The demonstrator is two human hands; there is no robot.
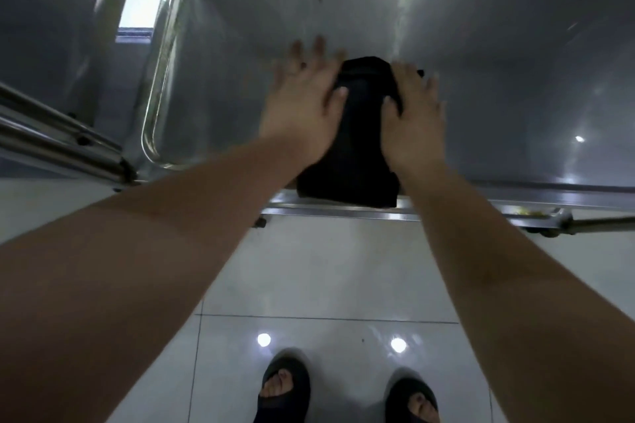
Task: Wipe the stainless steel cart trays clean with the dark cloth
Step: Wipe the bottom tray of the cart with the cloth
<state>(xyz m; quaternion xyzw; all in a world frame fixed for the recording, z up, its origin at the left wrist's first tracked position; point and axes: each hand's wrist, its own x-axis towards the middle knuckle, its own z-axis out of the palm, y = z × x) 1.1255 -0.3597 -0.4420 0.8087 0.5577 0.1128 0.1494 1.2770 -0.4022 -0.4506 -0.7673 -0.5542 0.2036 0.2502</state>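
Nowhere can any writing or label be read. Mid-frame, both hands press on the cloth (pixel 357 134), which lies on the tray (pixel 498 79) and hangs over its near rim. Left hand (pixel 302 106) is spread flat, fingers wide, its thumb on the cloth's left side. Right hand (pixel 414 113) lies flat on the right side, fingers loosely open. Below, two sandals (pixel 285 388) stand on the glossy floor (pixel 326 268).

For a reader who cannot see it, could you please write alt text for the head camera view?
Both hands, left hand and right hand, press flat on a dark cloth lying on a stainless steel cart tray. The cloth reaches the tray's near edge; below, sandalled feet stand on glossy white floor tiles.
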